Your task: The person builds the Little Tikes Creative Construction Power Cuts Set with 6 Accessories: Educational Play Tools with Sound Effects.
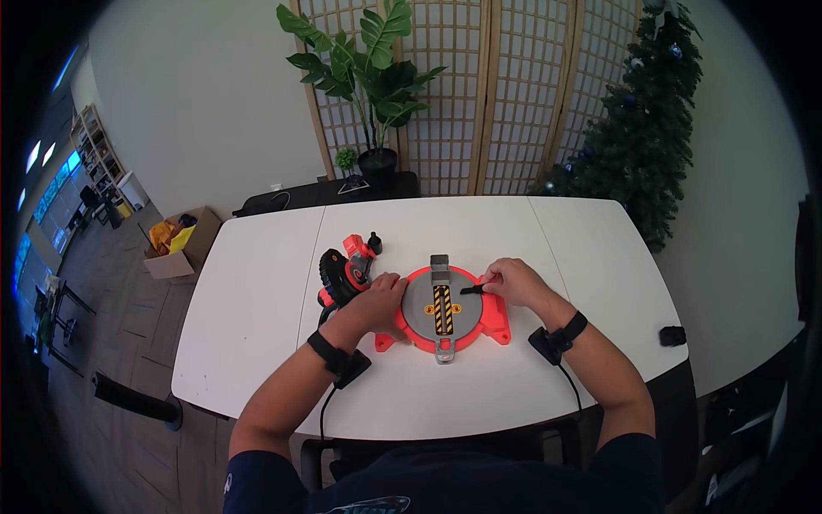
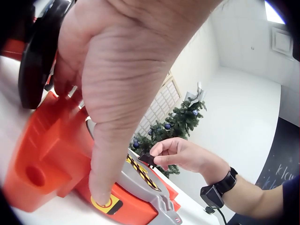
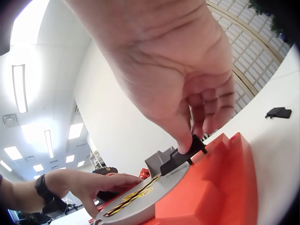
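A round toy base (image 1: 419, 313) with a grey disc top, orange-red rim and black-and-yellow striped strip lies on the white table. My left hand (image 1: 378, 306) grips its left side. In the left wrist view, the thumb presses beside a yellow sticker (image 2: 107, 204) on the rim, with the fingers farther back. Between thumb and fingertips, my right hand (image 1: 516, 283) pinches a small black plastic piece (image 3: 180, 157), held at the disc's right edge. The piece's small pegs point toward the orange-red side block (image 1: 493, 319).
Left of the base stands a black and orange-red wheeled toy part (image 1: 341, 276). A second black piece (image 3: 279, 112) lies on the table in the right wrist view. A black object (image 1: 672, 336) sits at the table's right edge. Cables run from both wrist cameras.
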{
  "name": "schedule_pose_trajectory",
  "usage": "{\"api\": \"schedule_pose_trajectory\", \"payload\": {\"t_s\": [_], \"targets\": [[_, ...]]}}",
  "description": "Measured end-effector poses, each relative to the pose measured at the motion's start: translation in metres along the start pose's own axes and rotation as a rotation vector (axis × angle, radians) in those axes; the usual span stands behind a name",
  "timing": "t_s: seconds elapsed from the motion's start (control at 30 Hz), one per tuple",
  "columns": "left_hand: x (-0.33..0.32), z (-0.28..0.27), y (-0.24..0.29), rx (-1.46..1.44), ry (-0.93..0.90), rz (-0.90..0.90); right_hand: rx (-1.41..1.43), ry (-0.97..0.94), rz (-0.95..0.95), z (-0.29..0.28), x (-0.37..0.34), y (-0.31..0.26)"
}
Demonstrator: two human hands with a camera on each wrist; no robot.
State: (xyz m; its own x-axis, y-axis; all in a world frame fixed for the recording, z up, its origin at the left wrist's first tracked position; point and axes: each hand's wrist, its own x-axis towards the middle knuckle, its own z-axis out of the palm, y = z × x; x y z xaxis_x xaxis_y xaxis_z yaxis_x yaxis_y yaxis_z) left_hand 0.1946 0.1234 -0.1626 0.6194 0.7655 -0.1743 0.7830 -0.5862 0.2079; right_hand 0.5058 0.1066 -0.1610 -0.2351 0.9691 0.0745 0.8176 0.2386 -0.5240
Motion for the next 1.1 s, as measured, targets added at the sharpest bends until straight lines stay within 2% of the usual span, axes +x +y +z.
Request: {"api": "schedule_pose_trajectory", "payload": {"t_s": [0.1,0.17,0.37,0.53,1.1], "targets": [[-0.001,-0.002,-0.002,-0.011,-0.022,0.005,0.098,-0.033,0.049,-0.001,0.001,0.0],[-0.001,-0.001,-0.002,-0.017,-0.042,-0.005,0.053,0.0,-0.023,0.0,0.001,0.002],[-0.003,-0.006,0.001,-0.005,-0.092,-0.043,-0.031,0.001,-0.051,-0.001,-0.003,-0.003],[-0.002,-0.01,0.003,0.133,-0.187,-0.055,-0.022,0.017,-0.04,0.002,-0.005,-0.005],[0.001,-0.014,-0.005,0.17,-0.184,0.004,-0.032,-0.003,-0.085,0.002,-0.008,-0.004]]}}
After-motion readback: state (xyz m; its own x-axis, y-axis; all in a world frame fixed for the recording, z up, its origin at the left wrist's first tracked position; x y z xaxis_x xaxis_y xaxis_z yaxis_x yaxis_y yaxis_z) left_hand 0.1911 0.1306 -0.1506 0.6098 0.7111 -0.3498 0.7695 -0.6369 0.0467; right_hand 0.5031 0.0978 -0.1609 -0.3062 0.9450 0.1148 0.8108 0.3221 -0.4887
